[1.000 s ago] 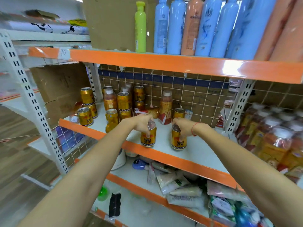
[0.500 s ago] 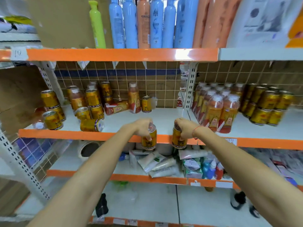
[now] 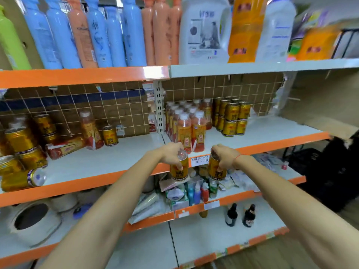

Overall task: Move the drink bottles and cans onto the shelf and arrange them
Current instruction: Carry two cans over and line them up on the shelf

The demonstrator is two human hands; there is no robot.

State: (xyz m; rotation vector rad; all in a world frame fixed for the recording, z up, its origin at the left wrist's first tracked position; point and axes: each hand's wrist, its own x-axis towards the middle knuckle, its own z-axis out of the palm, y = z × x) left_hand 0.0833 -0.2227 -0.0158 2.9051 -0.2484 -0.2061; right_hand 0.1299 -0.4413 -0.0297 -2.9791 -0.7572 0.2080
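At nine o'clock on the middle shelf [image 3: 101,162], loose gold cans [image 3: 19,140] stood stacked and tilted, one tipped can [image 3: 21,180] lying on its side at the orange front lip. Toward ten o'clock a fallen drink bottle [image 3: 66,147] lay flat, with an upright orange bottle [image 3: 91,131] and a single gold can [image 3: 110,135] just beside it against the tiled back. At centre the left hand [image 3: 172,155] gripped a gold can [image 3: 179,168] from above, fingers curled over its rim and clamped down the side; the can hung upright in front of the shelf lip, clear of the shelf surface. Just beside it at three o'clock the right hand [image 3: 225,157] held a second gold can [image 3: 215,169] the same way, fingers clamped over the top, a red string at the wrist. A price tag [image 3: 200,161] showed between the two cans. Past the hands toward twelve o'clock, rows of orange drink bottles [image 3: 191,127] stood upright; at one o'clock, stacked gold cans [image 3: 232,118] two high. Detergent jugs [image 3: 204,32] stood on the upper shelf.
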